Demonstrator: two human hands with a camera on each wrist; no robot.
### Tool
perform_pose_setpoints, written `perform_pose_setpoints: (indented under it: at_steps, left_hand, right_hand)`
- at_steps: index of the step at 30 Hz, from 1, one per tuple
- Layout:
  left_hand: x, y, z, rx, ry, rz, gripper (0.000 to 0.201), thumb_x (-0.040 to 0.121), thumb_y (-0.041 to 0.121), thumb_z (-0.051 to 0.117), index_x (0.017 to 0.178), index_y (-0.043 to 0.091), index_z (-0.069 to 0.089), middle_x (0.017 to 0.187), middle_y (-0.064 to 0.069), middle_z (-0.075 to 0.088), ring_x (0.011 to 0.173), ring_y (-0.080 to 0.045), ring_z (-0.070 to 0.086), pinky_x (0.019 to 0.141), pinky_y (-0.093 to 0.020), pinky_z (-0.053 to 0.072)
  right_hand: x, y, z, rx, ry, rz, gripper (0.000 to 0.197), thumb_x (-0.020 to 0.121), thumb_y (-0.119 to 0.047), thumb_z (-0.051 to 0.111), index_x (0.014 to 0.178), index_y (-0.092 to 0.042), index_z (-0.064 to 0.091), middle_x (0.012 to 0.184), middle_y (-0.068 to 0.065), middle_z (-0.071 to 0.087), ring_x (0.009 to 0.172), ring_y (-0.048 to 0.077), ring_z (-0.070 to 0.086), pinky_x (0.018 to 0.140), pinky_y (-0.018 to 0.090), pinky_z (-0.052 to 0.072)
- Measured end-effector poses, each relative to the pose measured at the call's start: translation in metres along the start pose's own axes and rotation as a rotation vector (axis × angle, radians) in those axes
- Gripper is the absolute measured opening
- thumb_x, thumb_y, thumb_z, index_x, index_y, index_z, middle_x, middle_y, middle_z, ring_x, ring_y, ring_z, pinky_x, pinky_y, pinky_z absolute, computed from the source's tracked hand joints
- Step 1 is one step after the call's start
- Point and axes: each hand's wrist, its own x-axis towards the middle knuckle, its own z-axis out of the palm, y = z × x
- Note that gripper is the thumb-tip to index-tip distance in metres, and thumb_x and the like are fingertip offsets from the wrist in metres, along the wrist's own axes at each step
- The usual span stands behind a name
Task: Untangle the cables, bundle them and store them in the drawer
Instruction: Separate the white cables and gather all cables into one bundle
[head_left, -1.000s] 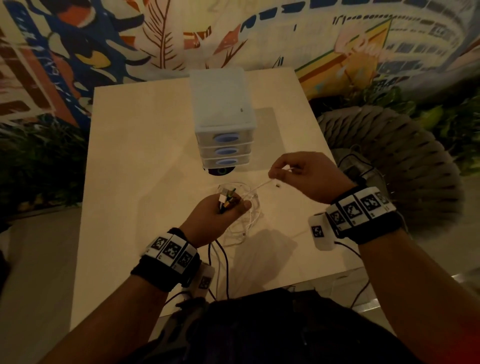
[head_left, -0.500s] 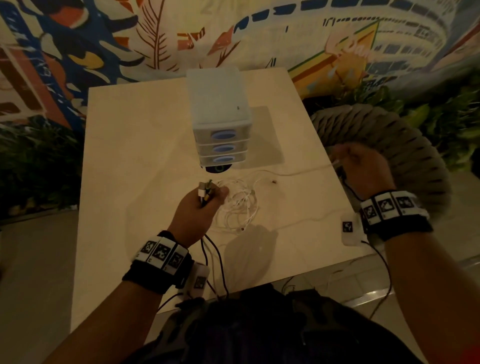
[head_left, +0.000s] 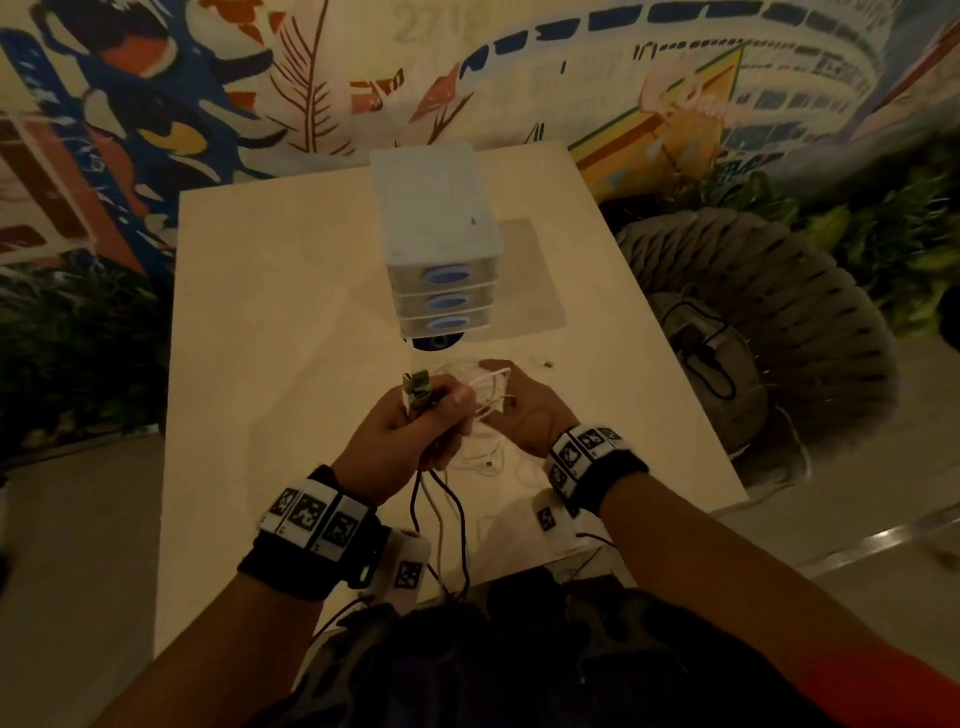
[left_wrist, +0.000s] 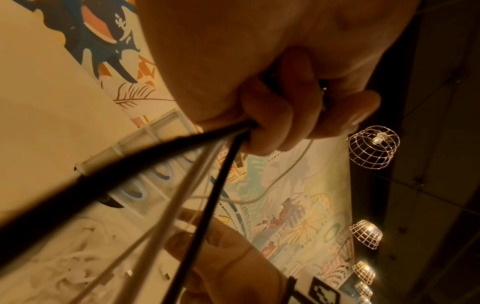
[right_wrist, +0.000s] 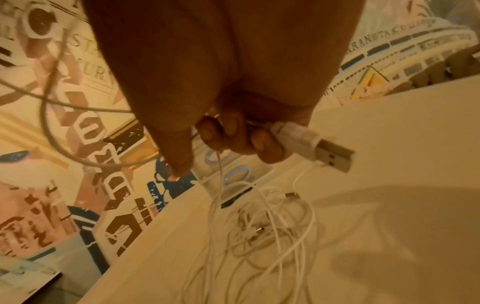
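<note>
Cables (head_left: 488, 415) in a white tangle on the table (head_left: 270, 312) before the 3-drawer unit (head_left: 441, 270), loops partly hidden behind both hands. Left hand (head_left: 410, 436) fisted around black and white strands. Right hand (head_left: 524, 410) curled around a white USB plug (right_wrist: 311, 144).

we see a smooth matt tabletop (head_left: 291, 322), a frosted plastic drawer unit (head_left: 439, 234) with glossy blue handles, thin white rubbery cables (right_wrist: 272, 232), a shiny metal usb plug (right_wrist: 333, 157), and wire-mesh metal lamp cages (left_wrist: 372, 147).
</note>
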Motion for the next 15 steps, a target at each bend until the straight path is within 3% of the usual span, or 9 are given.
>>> perform_pose_setpoints:
  at_steps: [2, 4, 6, 8, 10, 12, 13, 15]
  left_hand:
    - [-0.003, 0.000, -0.003, 0.015, 0.007, 0.008, 0.034, 0.097, 0.037, 0.052, 0.069, 0.021, 0.060, 0.051, 0.002, 0.044, 0.044, -0.016, 0.039, 0.046, -0.024, 0.033]
    - [-0.004, 0.000, -0.007, 0.042, 0.057, 0.014, 0.033, 0.096, 0.041, 0.052, 0.069, 0.024, 0.060, 0.052, 0.003, 0.046, 0.046, -0.018, 0.038, 0.046, -0.025, 0.032]
    - [-0.005, -0.001, -0.012, 0.061, 0.104, 0.017, 0.034, 0.098, 0.042, 0.051, 0.070, 0.024, 0.059, 0.053, 0.002, 0.047, 0.048, -0.020, 0.037, 0.047, -0.025, 0.032]
    - [-0.004, -0.003, -0.013, 0.079, 0.149, 0.019, 0.036, 0.102, 0.036, 0.050, 0.072, 0.018, 0.058, 0.053, 0.002, 0.047, 0.048, -0.017, 0.037, 0.047, -0.022, 0.033]
    - [-0.001, -0.005, -0.012, 0.116, 0.242, 0.027, 0.037, 0.105, 0.032, 0.048, 0.075, 0.011, 0.056, 0.055, 0.001, 0.048, 0.047, -0.012, 0.039, 0.049, -0.019, 0.034]
    - [0.004, -0.008, -0.013, 0.137, 0.368, 0.032, 0.033, 0.103, 0.031, 0.048, 0.078, 0.011, 0.057, 0.058, 0.000, 0.050, 0.047, -0.008, 0.040, 0.051, -0.017, 0.035]
    - [0.006, -0.010, -0.014, 0.157, 0.418, 0.032, 0.032, 0.103, 0.030, 0.049, 0.078, 0.012, 0.058, 0.059, 0.001, 0.051, 0.047, -0.006, 0.041, 0.051, -0.016, 0.036]
    - [0.008, -0.012, -0.015, 0.221, 0.467, 0.023, 0.026, 0.103, 0.025, 0.053, 0.080, 0.015, 0.061, 0.060, 0.008, 0.056, 0.049, -0.003, 0.045, 0.054, -0.015, 0.040]
  right_hand:
    - [0.009, 0.009, -0.003, -0.087, 0.091, 0.032, 0.032, 0.095, -0.041, 0.060, 0.119, -0.021, 0.065, 0.112, 0.003, 0.071, 0.101, 0.022, 0.066, 0.095, 0.042, 0.051]
    - [0.011, 0.015, -0.011, -0.132, 0.122, -0.020, 0.024, 0.097, -0.038, 0.055, 0.104, -0.020, 0.069, 0.097, 0.008, 0.073, 0.091, 0.029, 0.067, 0.087, 0.048, 0.052]
    - [0.008, 0.012, -0.018, -0.092, 0.099, -0.081, 0.013, 0.099, -0.028, 0.056, 0.100, -0.027, 0.069, 0.092, 0.006, 0.073, 0.086, 0.027, 0.068, 0.084, 0.045, 0.053]
    - [0.003, 0.003, -0.023, -0.037, 0.086, -0.130, 0.018, 0.100, -0.024, 0.055, 0.095, -0.036, 0.067, 0.094, 0.003, 0.074, 0.091, 0.025, 0.068, 0.086, 0.040, 0.053]
    - [0.001, -0.007, -0.030, -0.003, 0.091, -0.166, 0.027, 0.102, -0.023, 0.052, 0.087, -0.038, 0.068, 0.096, -0.005, 0.073, 0.099, 0.015, 0.068, 0.090, 0.031, 0.050]
    - [-0.002, -0.024, -0.040, 0.004, 0.116, -0.183, 0.030, 0.102, -0.026, 0.048, 0.079, -0.028, 0.067, 0.078, -0.011, 0.067, 0.078, 0.007, 0.064, 0.077, 0.024, 0.047]
    - [-0.003, -0.035, -0.047, 0.039, 0.130, -0.166, 0.032, 0.103, -0.027, 0.047, 0.078, -0.021, 0.066, 0.066, -0.010, 0.061, 0.062, 0.006, 0.056, 0.066, 0.022, 0.044]
    - [-0.004, -0.056, -0.063, 0.173, 0.128, -0.122, 0.037, 0.106, -0.027, 0.045, 0.078, -0.010, 0.061, 0.056, -0.003, 0.053, 0.048, 0.011, 0.045, 0.054, 0.024, 0.041]
